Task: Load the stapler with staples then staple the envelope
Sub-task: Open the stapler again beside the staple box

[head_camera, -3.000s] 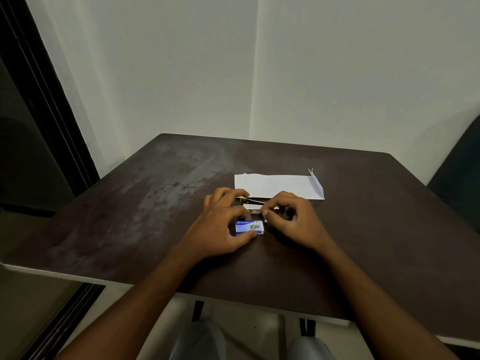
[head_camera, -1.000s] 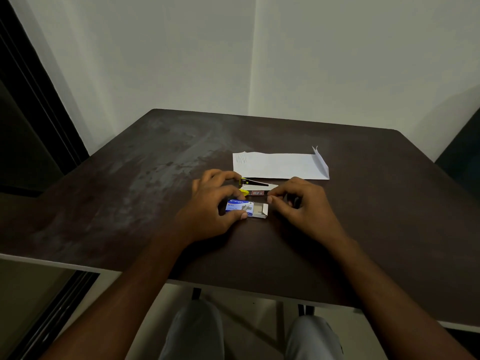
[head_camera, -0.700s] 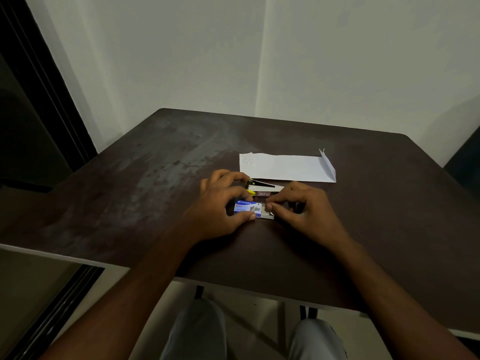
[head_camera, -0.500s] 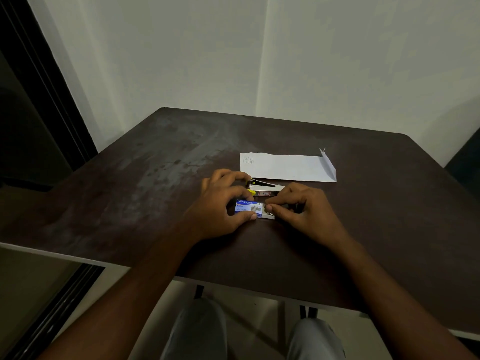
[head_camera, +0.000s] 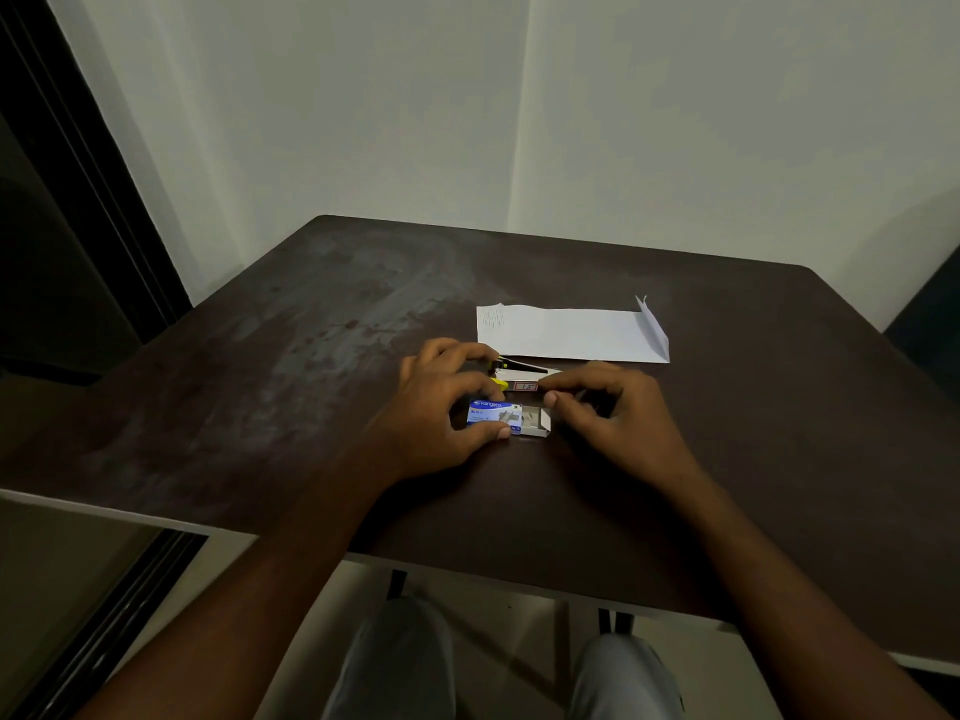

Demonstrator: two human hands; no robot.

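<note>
Stapler [head_camera: 525, 375] was laid on the table [head_camera: 311, 387] between envelope [head_camera: 566, 332] and staple box [head_camera: 494, 414], its long axis left to right, yellow end leftward. The staple box was gripped by the left hand [head_camera: 434, 407]; the right hand [head_camera: 615, 415] was curled, thumb and forefinger pressed together, and what they pinched could not be told.

Dark brown square tabletop [head_camera: 260, 381]: matt, laminate-look, worn w/ dull greyish scuffed patches. White oblong paper envelope [head_camera: 566, 332]: matt, smooth, creased at flap. Small blue-and-white card staple box [head_camera: 493, 412]: printed sleeve slightly glossy, inner tray plain matt card. Black-and-yellow stapler [head_camera: 524, 374]: plastic-look body, pale metal-look rail. Grey trousers [head_camera: 395, 667]: cloth, matt.
</note>
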